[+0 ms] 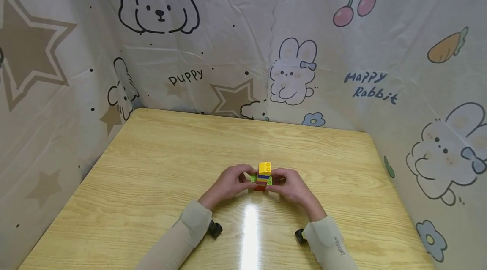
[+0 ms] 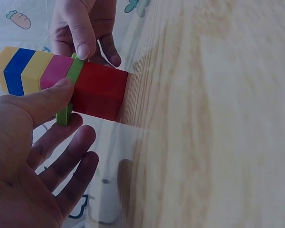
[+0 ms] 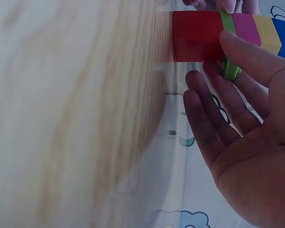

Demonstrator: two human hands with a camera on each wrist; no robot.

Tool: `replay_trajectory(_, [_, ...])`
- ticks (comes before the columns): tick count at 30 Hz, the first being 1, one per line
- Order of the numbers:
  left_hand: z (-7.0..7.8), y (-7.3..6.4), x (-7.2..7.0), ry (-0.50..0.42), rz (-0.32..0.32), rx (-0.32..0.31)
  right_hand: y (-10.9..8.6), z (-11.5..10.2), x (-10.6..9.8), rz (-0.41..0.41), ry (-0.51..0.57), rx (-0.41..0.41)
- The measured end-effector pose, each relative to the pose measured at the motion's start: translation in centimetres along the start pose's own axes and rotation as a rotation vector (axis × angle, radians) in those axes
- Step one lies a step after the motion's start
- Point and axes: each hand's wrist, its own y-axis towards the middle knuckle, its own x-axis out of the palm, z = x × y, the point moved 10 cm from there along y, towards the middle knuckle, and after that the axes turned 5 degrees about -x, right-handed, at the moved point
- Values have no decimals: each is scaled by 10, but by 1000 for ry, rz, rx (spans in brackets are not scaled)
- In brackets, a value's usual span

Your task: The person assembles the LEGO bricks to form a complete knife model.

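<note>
A small tower of toy building blocks point(image 1: 264, 169) stands upright on the table, between both hands. At its base is a red block point(image 2: 99, 90), with a thin green plate point(image 2: 64, 116) on top that juts out at both sides. Above come pink point(image 3: 247, 29), yellow, blue and yellow blocks, the topmost showing studs in the head view. My left hand point(image 1: 230, 183) pinches the plate's left end between thumb and index finger, other fingers spread loosely. On the opposite side, my right hand point(image 1: 291, 185) pinches the right end the same way.
The wooden table point(image 1: 182, 147) is walled by a patterned cloth point(image 1: 243, 50) at the back and both sides. Dark wrist devices point(image 1: 215, 230) show below the sleeves. A bright light reflection point(image 1: 250, 236) lies on the tabletop in front of the tower.
</note>
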Motion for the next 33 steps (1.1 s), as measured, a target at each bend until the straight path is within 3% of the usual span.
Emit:
replay_trajectory(7, [-2,1,-4,15,31,1,4,1,0,-2,-28,53])
replay_trajectory(21, [-6,10,-9,83,89,-55,12,6,-2,39,-42,153])
replay_trajectory(33, [-5,13,-16,124,137,-103,20,7,-3,70,31,155])
